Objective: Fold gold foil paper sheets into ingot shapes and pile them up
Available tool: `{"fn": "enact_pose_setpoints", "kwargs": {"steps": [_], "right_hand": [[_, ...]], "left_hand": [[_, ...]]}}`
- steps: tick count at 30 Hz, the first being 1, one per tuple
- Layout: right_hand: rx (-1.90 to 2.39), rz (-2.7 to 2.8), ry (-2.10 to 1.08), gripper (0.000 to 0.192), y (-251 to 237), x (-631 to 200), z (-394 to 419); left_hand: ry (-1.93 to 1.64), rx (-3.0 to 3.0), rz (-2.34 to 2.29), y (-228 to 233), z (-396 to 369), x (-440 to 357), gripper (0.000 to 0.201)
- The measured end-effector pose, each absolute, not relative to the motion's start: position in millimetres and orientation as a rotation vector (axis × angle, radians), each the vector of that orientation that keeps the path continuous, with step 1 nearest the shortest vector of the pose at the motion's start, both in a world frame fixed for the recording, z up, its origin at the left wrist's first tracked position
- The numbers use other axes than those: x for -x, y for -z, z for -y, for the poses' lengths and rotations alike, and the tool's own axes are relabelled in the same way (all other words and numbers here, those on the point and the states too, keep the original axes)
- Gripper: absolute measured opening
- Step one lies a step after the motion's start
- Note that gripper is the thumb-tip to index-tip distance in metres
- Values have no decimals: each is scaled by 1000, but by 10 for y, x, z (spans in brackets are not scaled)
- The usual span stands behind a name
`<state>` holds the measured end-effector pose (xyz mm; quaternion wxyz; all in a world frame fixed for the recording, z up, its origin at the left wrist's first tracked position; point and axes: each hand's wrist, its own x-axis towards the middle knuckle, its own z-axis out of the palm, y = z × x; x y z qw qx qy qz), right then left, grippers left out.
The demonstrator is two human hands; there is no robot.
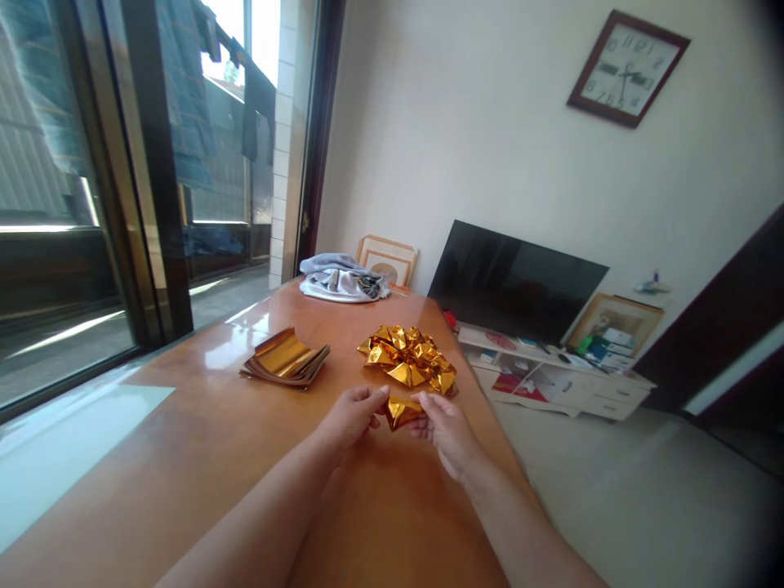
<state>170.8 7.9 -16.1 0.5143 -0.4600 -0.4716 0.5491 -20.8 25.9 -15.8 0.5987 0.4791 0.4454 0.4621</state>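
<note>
Head view: two bare forearms reach out over a glossy orange-brown table [184, 457], and the hands meet above its far part.
Left hand [350, 416]: its fingers curl inward with the tips pinched on the left edge of a small folded gold foil piece [403, 411]; thumb and fingertips are closed on the foil.
Right hand [446, 429]: its fingers are bent, their tips gripping the right edge of the same foil piece, closed on it.
Folded gold foil piece: it sits directly between the two sets of fingertips, touched by both and held just above the tabletop; its folds are too small to make out.
Heap of folded gold pieces [409, 359]: it lies on the table just beyond the fingertips, a crumpled-looking mound of shiny gold shapes, apart from both hands.
Stack of flat gold foil sheets [287, 359]: it lies beyond and to the left of the left fingers, well apart from them, with its top sheet curling upward.
Bundle of cloth [343, 279]: grey and white, it rests at the far end of the table, well beyond the fingers and the gold heap.
Sliding glass door [91, 204]: it stands far to the left of the left hand, and sunlight falls across the table beside it.
Dark television screen [514, 282]: it stands beyond and to the right of the right fingers, on a low white cabinet [569, 384] cluttered with small items.
Wall clock [628, 69]: it hangs high on the white wall, far above and right of the hands.
</note>
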Motion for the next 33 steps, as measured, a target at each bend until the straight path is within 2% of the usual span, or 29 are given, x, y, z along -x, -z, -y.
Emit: {"fn": "enact_pose_setpoints", "kwargs": {"steps": [10,24,33], "right_hand": [[1128,1156,-1315,48,96,-1619,-144],[1170,1334,-1138,47,-43,-1482,-73],[1154,1232,-1164,44,-60,-1517,-108]], "left_hand": [[-1041,-1158,-888,97,-196,209,46],[-1199,-1106,-843,9,-166,202,35],[-1127,-1087,-796,20,-207,268,29]]}}
